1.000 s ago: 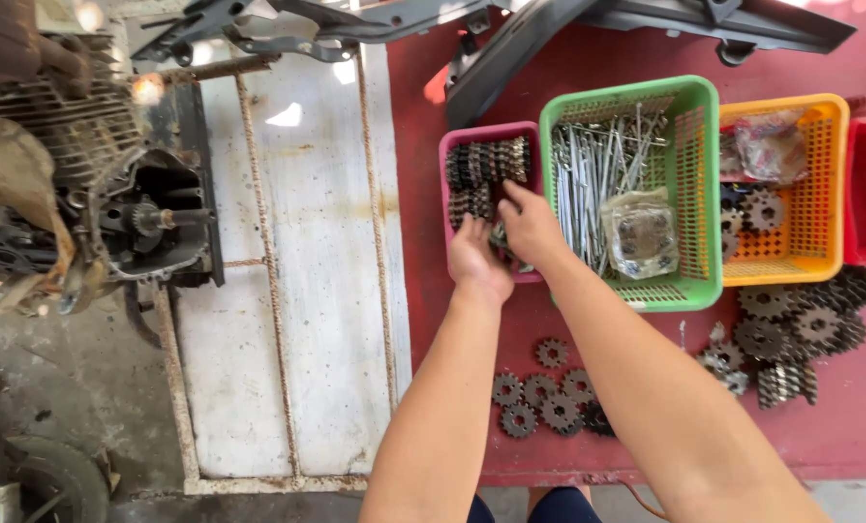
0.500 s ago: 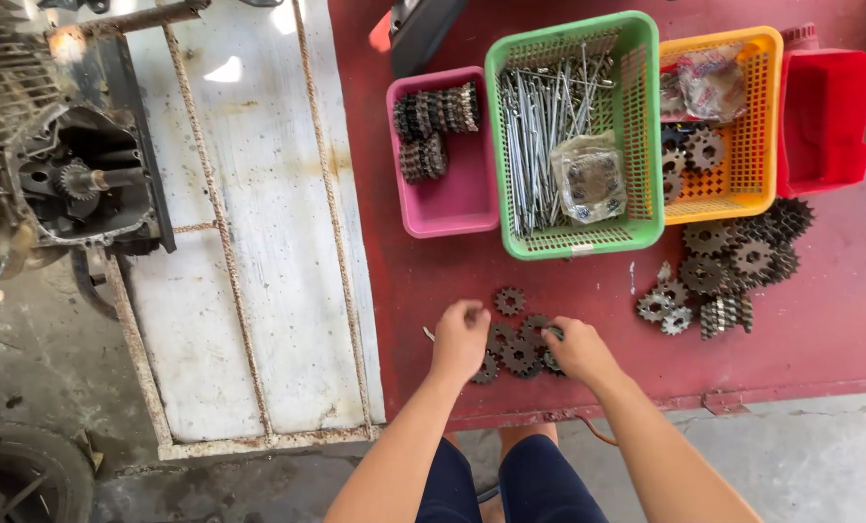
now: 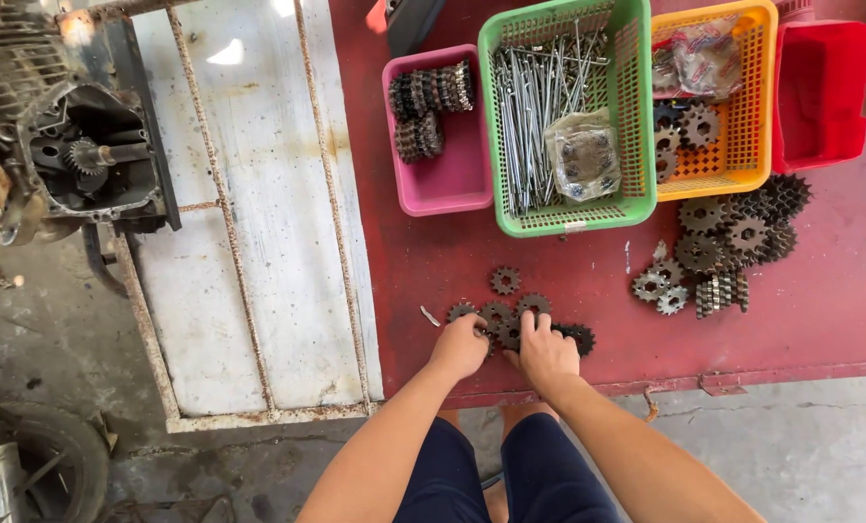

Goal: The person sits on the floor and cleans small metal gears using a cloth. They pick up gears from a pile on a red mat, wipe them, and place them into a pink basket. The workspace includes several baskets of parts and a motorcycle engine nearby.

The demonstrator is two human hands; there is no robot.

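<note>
Both hands down from pink bin [image 3: 440, 184] to small gears [image 3: 506, 312] on red table [image 3: 588, 271] near edge; left hand [image 3: 460, 347] curled over gears, grasp unclear; right hand [image 3: 543, 351] fingers spread, resting on gears; loose gear [image 3: 504, 281] just beyond.

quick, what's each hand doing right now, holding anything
Left hand: curled over the small dark metal gears on the red surface; a grip cannot be told.
Right hand: fingers flat on the same gears, holding nothing.
</note>
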